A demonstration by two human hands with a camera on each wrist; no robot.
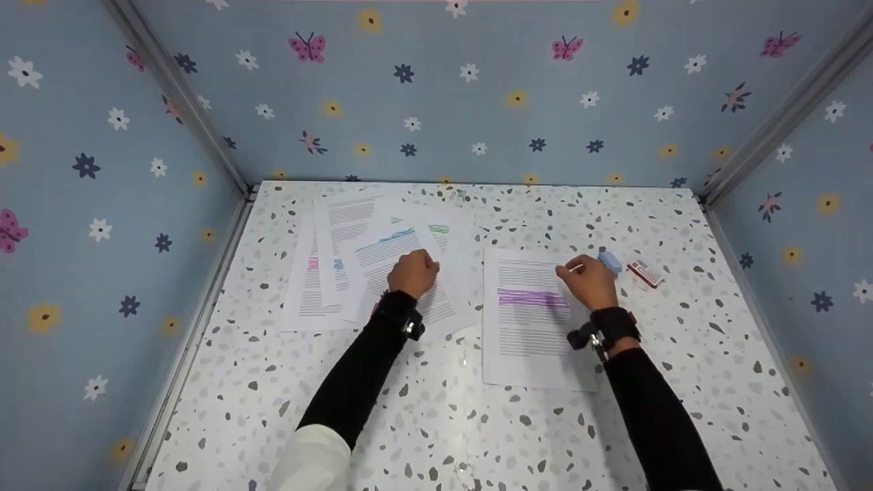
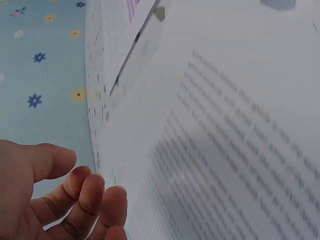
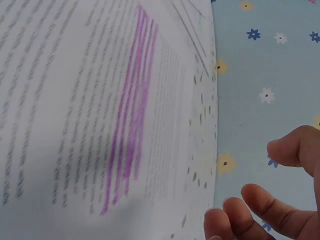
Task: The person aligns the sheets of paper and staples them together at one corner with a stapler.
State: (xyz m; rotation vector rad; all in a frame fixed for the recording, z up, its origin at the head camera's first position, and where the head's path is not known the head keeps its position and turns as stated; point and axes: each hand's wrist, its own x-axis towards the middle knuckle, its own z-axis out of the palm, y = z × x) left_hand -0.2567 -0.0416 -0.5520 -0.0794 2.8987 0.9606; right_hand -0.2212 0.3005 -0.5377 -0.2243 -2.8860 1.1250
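My left hand hovers at the right side of a printed sheet with blue highlighter marks, the top one of several overlapping sheets. Its fingers curl loosely with nothing between them in the left wrist view. Over the upper right part of another printed sheet, banded with purple highlighter, is my right hand. Thumb and fingers stand apart and hold nothing in the right wrist view. Just beyond that hand lies a small light-blue object, partly hidden by it.
A small red-and-white block lies right of the light-blue object. Beneath the top left sheet, other sheets carry pink, blue and green marks. The speckled table is bounded by patterned panels at the back and both sides.
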